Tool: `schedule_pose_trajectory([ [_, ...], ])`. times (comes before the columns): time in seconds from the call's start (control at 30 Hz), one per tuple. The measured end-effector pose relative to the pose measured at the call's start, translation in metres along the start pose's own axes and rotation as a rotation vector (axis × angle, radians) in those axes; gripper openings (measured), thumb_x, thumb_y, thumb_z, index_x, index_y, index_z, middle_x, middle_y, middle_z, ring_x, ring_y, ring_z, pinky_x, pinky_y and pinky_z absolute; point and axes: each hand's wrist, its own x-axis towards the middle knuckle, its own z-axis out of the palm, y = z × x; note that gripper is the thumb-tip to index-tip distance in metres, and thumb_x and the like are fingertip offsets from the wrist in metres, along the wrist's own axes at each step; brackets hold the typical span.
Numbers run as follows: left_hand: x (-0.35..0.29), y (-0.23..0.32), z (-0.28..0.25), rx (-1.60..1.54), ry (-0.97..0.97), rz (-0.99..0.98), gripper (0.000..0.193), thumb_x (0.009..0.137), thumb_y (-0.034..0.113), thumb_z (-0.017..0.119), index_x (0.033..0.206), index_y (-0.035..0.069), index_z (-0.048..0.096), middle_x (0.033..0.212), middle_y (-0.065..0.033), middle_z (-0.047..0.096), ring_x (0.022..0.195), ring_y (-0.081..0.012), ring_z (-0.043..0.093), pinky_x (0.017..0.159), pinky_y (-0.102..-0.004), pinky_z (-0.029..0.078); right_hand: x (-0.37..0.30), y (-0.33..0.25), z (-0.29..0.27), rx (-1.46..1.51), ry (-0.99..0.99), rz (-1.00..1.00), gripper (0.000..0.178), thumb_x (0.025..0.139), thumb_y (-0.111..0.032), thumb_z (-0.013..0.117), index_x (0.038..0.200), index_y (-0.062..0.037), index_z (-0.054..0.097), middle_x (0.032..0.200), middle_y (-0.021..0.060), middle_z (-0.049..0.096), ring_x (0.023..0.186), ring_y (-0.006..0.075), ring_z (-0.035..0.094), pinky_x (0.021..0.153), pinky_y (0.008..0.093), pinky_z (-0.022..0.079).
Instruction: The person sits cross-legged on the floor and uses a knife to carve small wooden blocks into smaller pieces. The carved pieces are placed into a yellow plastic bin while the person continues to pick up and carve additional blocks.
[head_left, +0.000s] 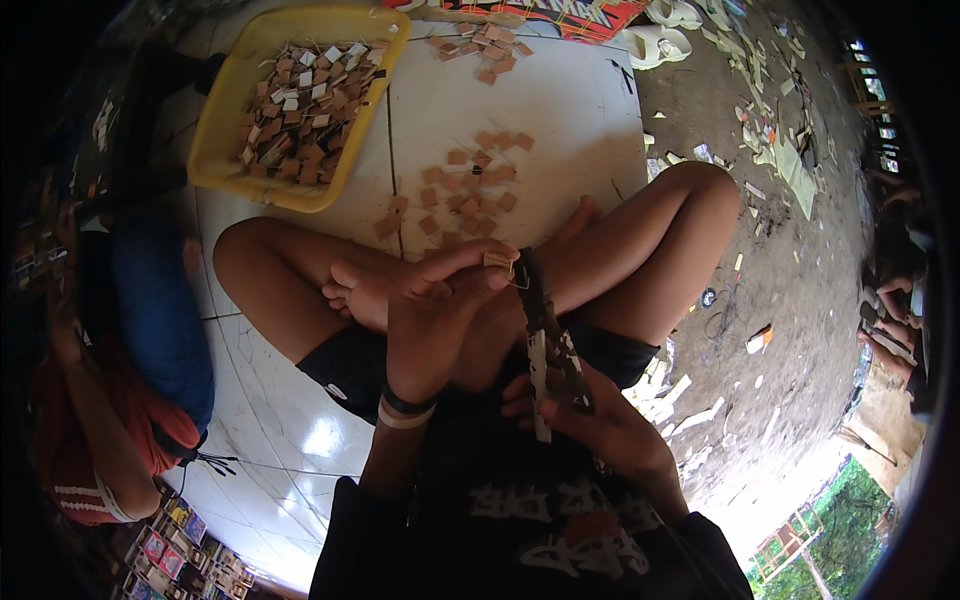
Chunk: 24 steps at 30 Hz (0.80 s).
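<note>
My left hand (435,315) pinches a small light-brown square piece (497,261) between thumb and fingertips, above my crossed legs. My right hand (595,415) is closed round the lower part of a long, dark two-armed tool (535,290) with worn pale patches; its exact kind is hard to make out. The tool's upper end is right beside the small square, and a thin loop shows just under it. Several similar brown squares (470,190) are scattered on the pale tiles beyond my legs, some with thin strands sticking out.
A yellow plastic tub (200,140) at the far left holds many brown and white squares. More squares (487,45) lie near a colourful printed sheet (560,15). Scraps litter the dirt floor (720,230) at right, with pale clogs (660,45) behind. Another person (160,320) sits at left.
</note>
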Motion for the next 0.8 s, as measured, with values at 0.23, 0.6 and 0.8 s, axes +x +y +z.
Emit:
schedule_pose_trajectory([
  [0.23,0.000,0.001,0.002,0.050,-0.037,0.045,0.026,0.093,-0.011,0.070,0.118,-0.004,0.074,0.118,-0.0122,0.075,0.111,-0.0182,0.072,0.099,-0.0289,0.058,-0.001,-0.002,0.002,0.054,-0.014,-0.007,0.054,0.107,-0.018,0.065,0.153,-0.0022,0.041,0.131,0.0122,0.064,0.122,0.0211,0.066,0.094,0.0333,0.054],
  [0.6,0.004,-0.003,0.002,0.133,-0.091,0.027,0.027,0.092,-0.012,0.069,0.117,-0.004,0.075,0.117,-0.0119,0.075,0.106,-0.0162,0.073,0.096,-0.0272,0.059,0.013,0.034,0.011,0.104,0.090,-0.138,0.030,0.109,-0.019,0.062,0.133,-0.0035,0.053,0.094,0.0040,0.061,0.087,0.0127,0.061,0.079,0.0307,0.051],
  [0.8,0.003,-0.016,0.012,0.123,-0.075,0.022,0.017,0.094,-0.001,0.073,0.110,-0.004,0.078,0.108,-0.0129,0.078,0.096,-0.0149,0.074,0.083,-0.0272,0.057,0.028,0.052,-0.003,-0.510,0.459,-0.341,0.036,0.107,-0.011,0.061,0.140,-0.0040,0.050,0.095,0.0092,0.059,0.083,0.0150,0.061,0.079,0.0319,0.051],
])
